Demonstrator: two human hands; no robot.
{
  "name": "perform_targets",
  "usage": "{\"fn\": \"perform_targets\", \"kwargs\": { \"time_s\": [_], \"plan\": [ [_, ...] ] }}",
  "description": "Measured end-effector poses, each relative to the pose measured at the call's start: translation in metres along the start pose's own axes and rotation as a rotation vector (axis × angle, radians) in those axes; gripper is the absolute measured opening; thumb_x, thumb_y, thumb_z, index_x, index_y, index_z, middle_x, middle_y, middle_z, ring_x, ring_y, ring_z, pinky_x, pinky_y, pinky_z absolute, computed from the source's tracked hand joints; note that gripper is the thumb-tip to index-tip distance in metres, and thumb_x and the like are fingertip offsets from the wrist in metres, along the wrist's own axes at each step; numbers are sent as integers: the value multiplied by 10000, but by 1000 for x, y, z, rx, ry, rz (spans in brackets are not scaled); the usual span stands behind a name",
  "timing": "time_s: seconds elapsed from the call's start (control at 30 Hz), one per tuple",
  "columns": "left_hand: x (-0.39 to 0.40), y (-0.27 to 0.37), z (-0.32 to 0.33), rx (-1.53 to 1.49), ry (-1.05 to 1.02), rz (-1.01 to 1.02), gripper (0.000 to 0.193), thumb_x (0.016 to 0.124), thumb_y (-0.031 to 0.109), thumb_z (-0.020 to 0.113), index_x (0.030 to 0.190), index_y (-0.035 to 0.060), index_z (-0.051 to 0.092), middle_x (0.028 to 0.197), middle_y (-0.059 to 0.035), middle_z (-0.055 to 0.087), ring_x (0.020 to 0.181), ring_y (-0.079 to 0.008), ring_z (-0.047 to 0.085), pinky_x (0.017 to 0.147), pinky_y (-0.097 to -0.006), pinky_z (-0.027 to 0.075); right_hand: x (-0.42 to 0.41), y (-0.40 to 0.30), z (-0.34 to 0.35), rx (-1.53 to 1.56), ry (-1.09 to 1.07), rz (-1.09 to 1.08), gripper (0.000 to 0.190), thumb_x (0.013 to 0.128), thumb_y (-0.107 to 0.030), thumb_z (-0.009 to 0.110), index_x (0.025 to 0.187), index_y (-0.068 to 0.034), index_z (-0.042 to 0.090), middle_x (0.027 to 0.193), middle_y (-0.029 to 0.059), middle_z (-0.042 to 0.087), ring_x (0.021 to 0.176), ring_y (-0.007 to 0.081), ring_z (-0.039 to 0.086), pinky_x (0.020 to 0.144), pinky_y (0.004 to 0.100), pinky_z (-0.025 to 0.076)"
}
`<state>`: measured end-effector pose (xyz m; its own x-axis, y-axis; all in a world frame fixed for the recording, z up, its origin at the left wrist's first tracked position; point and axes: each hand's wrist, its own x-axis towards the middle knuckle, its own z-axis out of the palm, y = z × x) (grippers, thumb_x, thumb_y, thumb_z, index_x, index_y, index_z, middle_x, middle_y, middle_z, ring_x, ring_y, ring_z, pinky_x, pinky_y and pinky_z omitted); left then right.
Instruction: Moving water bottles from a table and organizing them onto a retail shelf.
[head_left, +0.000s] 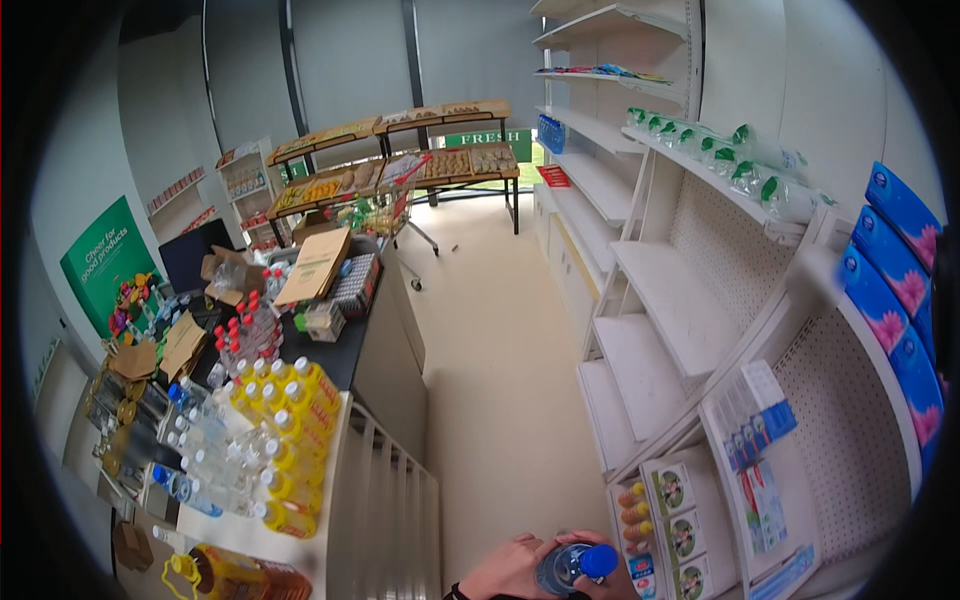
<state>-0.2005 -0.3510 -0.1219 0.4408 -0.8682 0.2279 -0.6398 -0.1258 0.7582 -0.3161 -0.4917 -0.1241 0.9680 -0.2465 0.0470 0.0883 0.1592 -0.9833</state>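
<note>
At the bottom of the view, a clear plastic bottle (559, 570) with a blue cap is held between both hands. My left hand (510, 564) lies against its left side, with fingers over the upper part. My right hand (600, 585) wraps the bottle's right side, partly hidden behind the cap and cut off by the picture's edge. The lower part of the bottle is out of sight. Beside my right hand stand small orange bottles (636, 512) on a low shelf of the rack.
Left, a counter (337, 442) bears rows of yellow-labelled bottles (289, 457), clear bottles (217, 465) and a large oil jug (232, 574). White shelving (660, 360) with boxes and tissue packs (885, 300) lines the right. A shopping cart (401, 217) stands ahead by the produce racks (450, 180).
</note>
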Motion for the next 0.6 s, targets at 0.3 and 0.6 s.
{"fn": "perform_targets", "kwargs": {
  "time_s": [0.3,0.6],
  "plan": [
    [175,-42,-8,-4,171,-94,555,525,252,762,978,-17,586,849,-232,621,808,-399,596,740,-424,481,159,-46,-135,-305,-226,86,870,651,-259,815,1329,-24,323,1226,132,489,1136,226,472,965,345,373],
    [282,-154,-47,85,155,-243,588,559,233,753,1048,-31,562,869,-250,618,808,-403,599,736,-436,480,328,-11,-165,-423,-302,207,581,667,-237,812,1131,3,557,1110,138,610,1019,239,581,890,347,443]
  ]
}}
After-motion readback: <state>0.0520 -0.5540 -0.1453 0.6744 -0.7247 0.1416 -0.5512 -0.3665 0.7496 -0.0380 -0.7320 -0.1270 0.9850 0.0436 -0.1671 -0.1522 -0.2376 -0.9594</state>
